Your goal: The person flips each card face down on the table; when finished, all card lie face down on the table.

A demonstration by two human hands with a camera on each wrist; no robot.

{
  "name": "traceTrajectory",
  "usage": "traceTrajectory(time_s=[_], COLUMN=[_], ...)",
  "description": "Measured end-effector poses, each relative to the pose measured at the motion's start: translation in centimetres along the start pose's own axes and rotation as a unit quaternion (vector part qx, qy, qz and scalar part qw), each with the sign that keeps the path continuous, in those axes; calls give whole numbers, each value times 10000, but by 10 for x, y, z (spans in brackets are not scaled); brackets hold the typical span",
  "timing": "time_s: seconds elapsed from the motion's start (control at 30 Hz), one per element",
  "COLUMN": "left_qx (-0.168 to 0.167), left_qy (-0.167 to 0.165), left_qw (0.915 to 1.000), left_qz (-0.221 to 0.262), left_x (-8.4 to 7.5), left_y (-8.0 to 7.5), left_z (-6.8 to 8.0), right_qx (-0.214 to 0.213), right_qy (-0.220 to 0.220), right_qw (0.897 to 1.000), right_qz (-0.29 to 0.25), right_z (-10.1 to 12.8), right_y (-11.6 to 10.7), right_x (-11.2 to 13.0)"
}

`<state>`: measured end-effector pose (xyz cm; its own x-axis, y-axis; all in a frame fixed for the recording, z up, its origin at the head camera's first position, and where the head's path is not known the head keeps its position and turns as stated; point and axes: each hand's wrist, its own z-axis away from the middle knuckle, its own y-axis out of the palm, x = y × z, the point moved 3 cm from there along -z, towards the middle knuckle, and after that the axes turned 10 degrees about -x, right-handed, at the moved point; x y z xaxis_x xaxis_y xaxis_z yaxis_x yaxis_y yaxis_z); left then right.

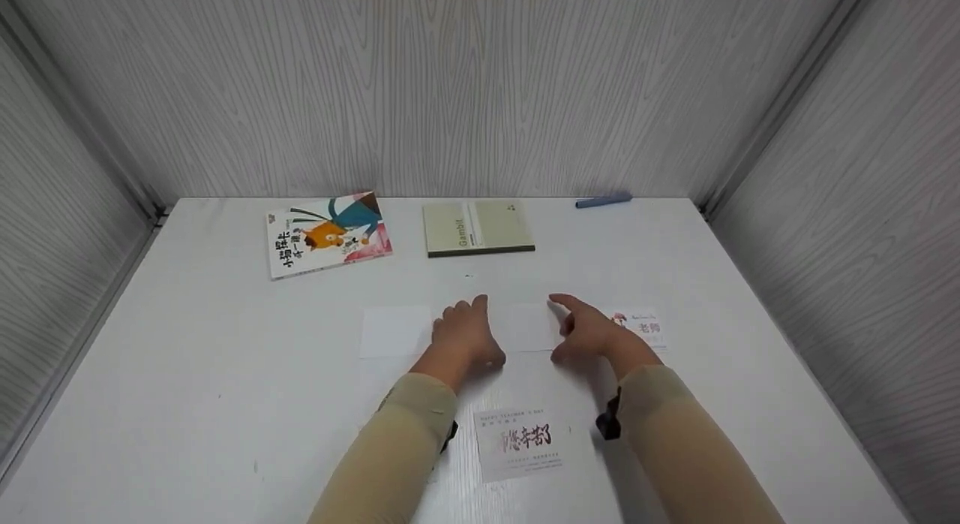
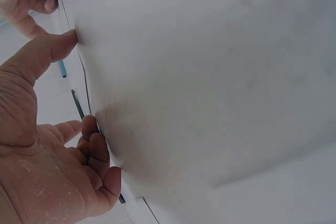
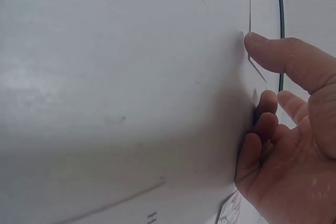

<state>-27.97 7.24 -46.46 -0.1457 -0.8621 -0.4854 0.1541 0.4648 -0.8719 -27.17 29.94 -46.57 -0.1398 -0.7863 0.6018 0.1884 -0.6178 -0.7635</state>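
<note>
A blank white card (image 1: pixel 531 327) lies flat on the table between my two hands. My left hand (image 1: pixel 466 335) is at its left side, palm down, thumb apart from the fingers; in the left wrist view its thumb and fingertips touch the surface. My right hand (image 1: pixel 589 332) spans the card's right side, index finger extended near the far corner and thumb near the front corner. Neither hand visibly pinches anything. Left of my left hand lies another blank card (image 1: pixel 394 331). A printed card (image 1: pixel 646 329) is partly hidden behind my right hand.
Nearer me, between the forearms, lies a card with red characters (image 1: pixel 521 445). Along the back are an illustrated book (image 1: pixel 330 235), a pale green notebook (image 1: pixel 480 228) and a blue pen (image 1: pixel 604 200). Grey wood-grain panels (image 1: pixel 450 88) enclose the white table (image 1: pixel 225 404) at back and sides.
</note>
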Motion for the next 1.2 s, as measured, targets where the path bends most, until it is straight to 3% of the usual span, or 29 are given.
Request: traceTrajectory(time_s=[0.37,0.83,1.07,1.2], left_qx=[73,-196,-345,-359], left_qy=[-253,-124,-114,-185], left_qw=[9995,9988,9988,9988], left_qz=[178,-432,-337,-288], left_x=[-2,-14,-17,-15], left_y=[1,1,2,-2], left_z=[-1,3,9,10], right_qx=[12,0,210,136], right_qy=[85,48,-123,-182], right_qw=[9999,9999,9977,9964], right_qz=[75,125,-636,-812], right_z=[0,2,7,12], right_y=[1,2,-9,-31], right_x=[2,1,-7,-16])
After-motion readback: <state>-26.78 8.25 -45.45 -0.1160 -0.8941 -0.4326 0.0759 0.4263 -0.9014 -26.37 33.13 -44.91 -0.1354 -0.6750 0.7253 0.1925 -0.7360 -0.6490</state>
